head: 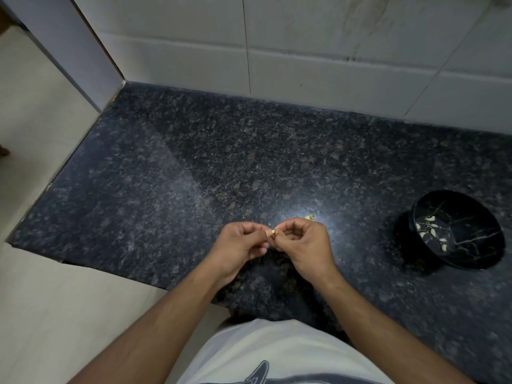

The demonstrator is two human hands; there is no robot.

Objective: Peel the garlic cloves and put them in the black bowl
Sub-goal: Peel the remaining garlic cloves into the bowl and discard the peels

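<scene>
Both hands meet just below the middle of the frame, above the dark speckled granite counter (pixel 194 167). Left hand (pixel 241 245) and right hand (pixel 302 245) each have their fingers curled inward, and the tips of thumb and forefinger of both pinch one small garlic clove (pixel 272 232) held between them. Only a pale tan sliver of the clove shows between the fingertips; its long axis seems to run roughly left to right across the frame, from one hand toward the other, though too little is visible to say which end is the tip.

Just beyond the right hand's knuckles, a small pale scrap of garlic skin (pixel 309 217) lies on the counter.

At the right edge of the frame, well apart from the hands, the black bowl (pixel 471 261) with thin pale veining rests on the counter, its opening tilted toward the camera. Several peeled cloves (pixel 429 231) lie scattered inside it, mostly on its left half, pointing various ways.

White wall tiles (pixel 304 51) fill the upper frame.
</scene>
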